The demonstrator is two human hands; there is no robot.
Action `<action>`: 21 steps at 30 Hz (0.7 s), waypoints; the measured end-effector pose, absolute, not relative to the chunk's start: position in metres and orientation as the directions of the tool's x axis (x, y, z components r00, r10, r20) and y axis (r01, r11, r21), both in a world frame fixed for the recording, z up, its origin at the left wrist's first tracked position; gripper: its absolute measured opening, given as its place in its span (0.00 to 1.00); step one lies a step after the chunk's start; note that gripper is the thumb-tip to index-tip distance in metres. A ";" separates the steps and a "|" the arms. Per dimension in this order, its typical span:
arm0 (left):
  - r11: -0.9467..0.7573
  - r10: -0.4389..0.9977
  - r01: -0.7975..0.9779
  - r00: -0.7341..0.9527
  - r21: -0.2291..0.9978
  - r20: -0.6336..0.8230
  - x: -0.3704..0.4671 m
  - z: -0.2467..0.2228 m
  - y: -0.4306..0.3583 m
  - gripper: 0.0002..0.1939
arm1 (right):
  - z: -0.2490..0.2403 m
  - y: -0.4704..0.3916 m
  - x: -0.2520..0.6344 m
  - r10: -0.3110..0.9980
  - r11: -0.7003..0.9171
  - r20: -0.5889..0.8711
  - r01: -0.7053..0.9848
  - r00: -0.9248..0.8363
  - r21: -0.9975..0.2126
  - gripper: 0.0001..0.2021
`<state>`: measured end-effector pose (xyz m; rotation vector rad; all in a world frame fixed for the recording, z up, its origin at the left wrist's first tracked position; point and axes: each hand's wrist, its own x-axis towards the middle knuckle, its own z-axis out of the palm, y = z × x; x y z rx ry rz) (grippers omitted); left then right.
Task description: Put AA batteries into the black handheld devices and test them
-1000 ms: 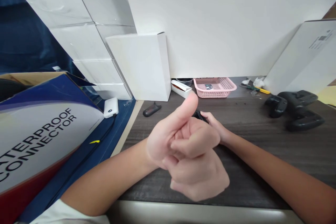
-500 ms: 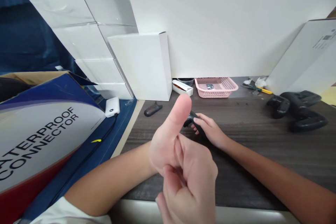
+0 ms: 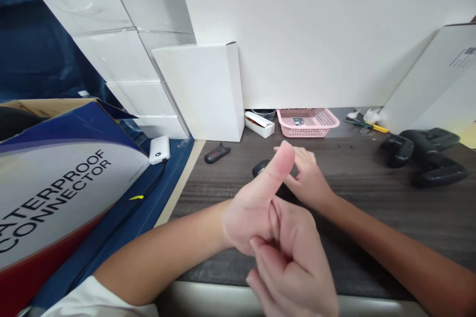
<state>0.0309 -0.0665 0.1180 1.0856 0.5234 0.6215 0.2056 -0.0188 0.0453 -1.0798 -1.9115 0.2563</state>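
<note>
Left hand [image 3: 284, 237]: raised above the table, nearest the camera; fingers folded in against the palm, thumb standing up free; no object shows in it.

Right hand [image 3: 307, 178]: farther out, fingers and thumb spread apart.

Smooth black rounded-ended object [image 3: 260, 167]: on the dark wood-grain table [image 3: 353, 173], just beside the right hand, partly hidden behind the left thumb; contact with the right fingers cannot be told. Change: half a second ago the right hand was wrapped around it; the grip is now loosened, so the object appears let go.

Surroundings: small dark elongated device [image 3: 216, 153], left; pink perforated plastic basket [image 3: 305, 132] and small open white carton [image 3: 263, 129], behind; blurred black pronged item [image 3: 433, 153], right, well apart from both hands.
</note>
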 end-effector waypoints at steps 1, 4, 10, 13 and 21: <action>0.333 0.618 -0.153 0.781 0.930 -0.093 0.032 0.119 -0.066 0.41 | 0.060 -0.023 0.207 0.715 0.647 0.669 0.556 -0.203 -0.522 0.16; 0.356 0.306 -0.034 0.948 0.934 -0.082 0.033 0.122 -0.067 0.47 | 0.109 -0.041 0.213 0.598 0.768 0.779 0.415 -0.192 -0.487 0.14; 0.387 0.028 0.020 0.999 0.922 -0.033 0.032 0.132 -0.066 0.48 | 0.166 -0.077 0.217 0.463 0.873 0.842 0.306 -0.278 -0.379 0.16; 0.347 0.110 0.015 0.992 0.938 -0.056 0.029 0.136 -0.066 0.48 | 0.173 -0.082 0.216 0.448 0.871 0.836 0.364 -0.317 -0.329 0.18; 0.176 0.491 -0.232 0.863 0.957 0.119 0.037 0.122 -0.062 0.46 | 0.175 -0.087 0.212 0.506 0.843 0.814 0.364 -0.284 -0.397 0.14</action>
